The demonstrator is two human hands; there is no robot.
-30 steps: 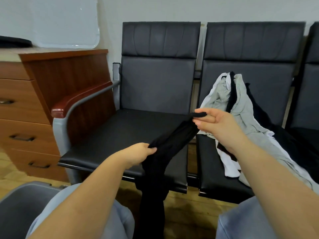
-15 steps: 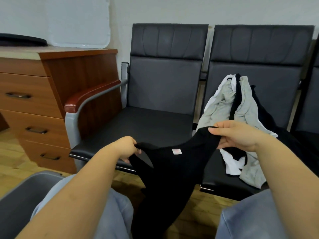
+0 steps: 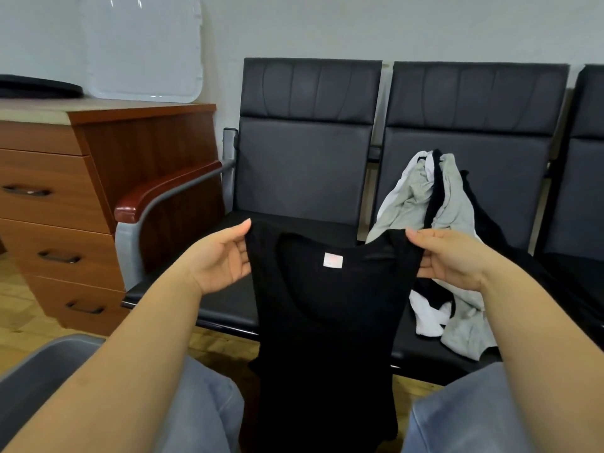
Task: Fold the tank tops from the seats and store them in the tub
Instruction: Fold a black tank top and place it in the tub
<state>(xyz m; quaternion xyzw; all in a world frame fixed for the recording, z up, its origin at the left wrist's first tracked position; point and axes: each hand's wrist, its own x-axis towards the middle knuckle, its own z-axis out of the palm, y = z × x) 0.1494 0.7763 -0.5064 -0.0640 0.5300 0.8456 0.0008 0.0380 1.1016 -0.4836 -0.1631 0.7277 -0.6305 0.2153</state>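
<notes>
Spread wide now, black tank top (image 3: 327, 308) hangs between gripping left hand (image 3: 222, 259) and right hand (image 3: 451, 256).

We see a plain black top (image 3: 327, 322) in the middle of the frame, with a small white label (image 3: 333, 259) tinged pink. At right, the pile (image 3: 457, 256) mixes grey, white and black cloth. The seats (image 3: 307, 165) are dark charcoal with grey metal frames, and the armrest (image 3: 163, 191) at centre left is glossy reddish brown. The drawers (image 3: 49, 207) at left are orange-brown wood grain with dark handles. At lower left the tub (image 3: 29, 380) is grey. Our jeans (image 3: 202, 407) are pale blue, the wall (image 3: 392, 24) off-white, and the floor (image 3: 19, 289) yellowish wood.
</notes>
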